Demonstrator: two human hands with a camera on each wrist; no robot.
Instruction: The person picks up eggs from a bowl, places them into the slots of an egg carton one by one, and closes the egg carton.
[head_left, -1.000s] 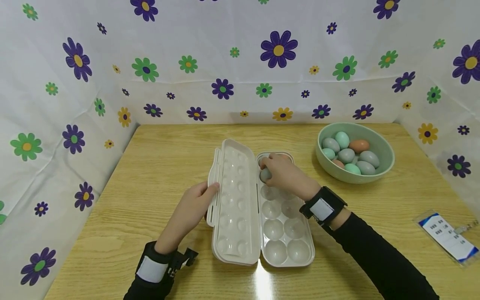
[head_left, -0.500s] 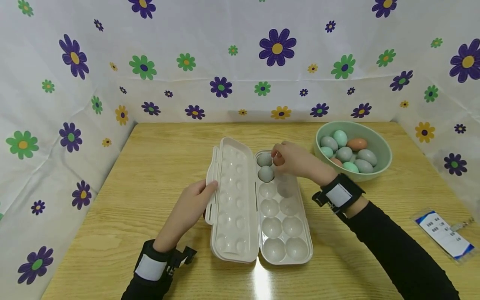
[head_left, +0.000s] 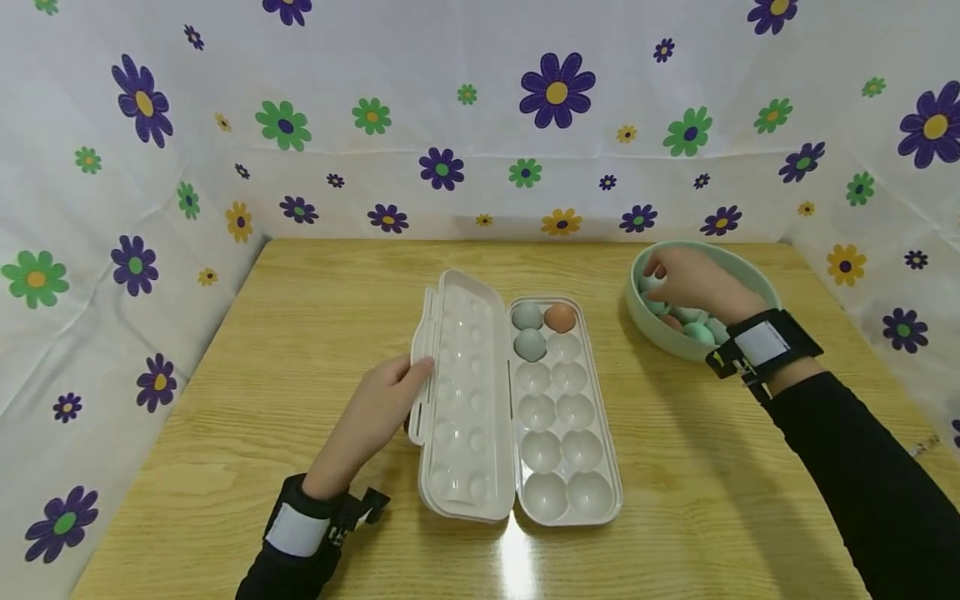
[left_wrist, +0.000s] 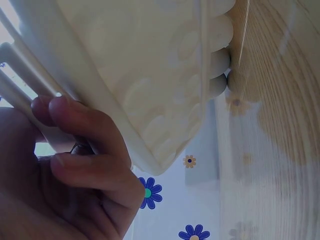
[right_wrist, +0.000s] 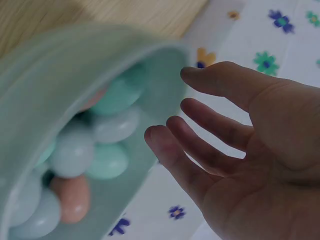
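Note:
With its fingers and thumb, my left hand [head_left: 382, 398] grips the outer edge of the lid [head_left: 472, 408] of a white egg carton, which stands open on the table. In the carton's base [head_left: 570, 412], two grey eggs [head_left: 530, 345] fill the left row's far cups and a brown egg [head_left: 559, 317] sits in the far right cup. My right hand [head_left: 693, 279] hovers over a pale green bowl [head_left: 660, 333] of grey, mint and brown eggs. In the right wrist view its fingers [right_wrist: 170, 145] are spread and hold nothing, beside the bowl's rim.
The wooden table [head_left: 315, 317] runs back to a white cloth [head_left: 337, 83] printed with flowers, which also hangs along both sides. A badge clip [head_left: 924, 446] shows past the right sleeve, its card hidden under the arm.
A grey egg was let go in the left row's second cup. My right hand then moved right, away from the carton to above the bowl. The left hand keeps its grip on the lid.

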